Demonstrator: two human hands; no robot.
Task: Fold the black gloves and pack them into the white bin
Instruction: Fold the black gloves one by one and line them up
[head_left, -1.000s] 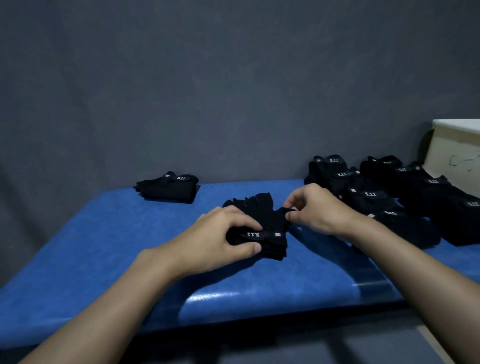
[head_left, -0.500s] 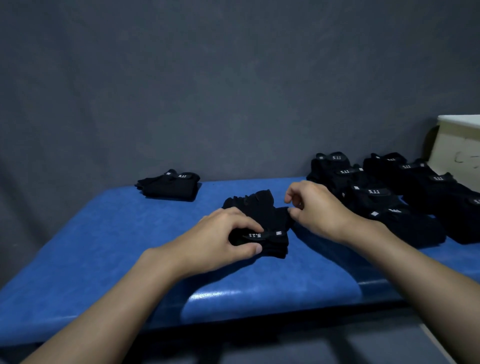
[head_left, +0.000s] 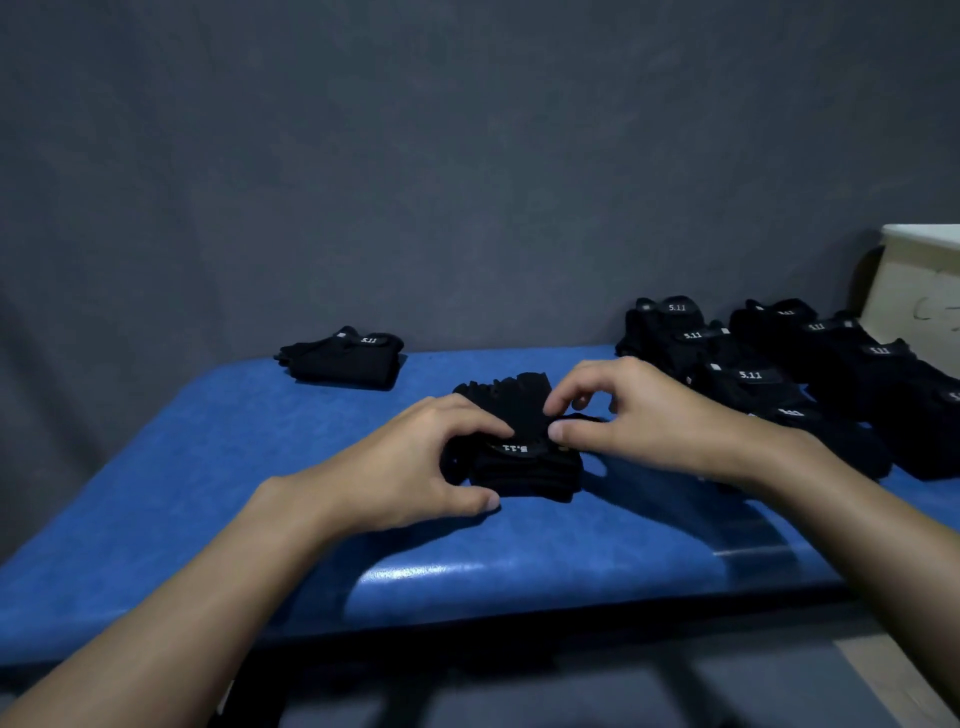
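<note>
Here the black glove (head_left: 524, 467) lies mid-frame on the blue desk (head_left: 208, 493), its long axis running up-frame with the finger ends pointing away from us. Our left grip (head_left: 410, 467) clasps its near left side, fingers curled over the logo band. Our right grip (head_left: 649, 415) pinches its right edge between thumb and forefinger. The white bin (head_left: 919, 291) stands at the right edge of the frame, beyond the pile of gloves (head_left: 753, 379). We judge the right grip the nearer one to carry the glove across.
</note>
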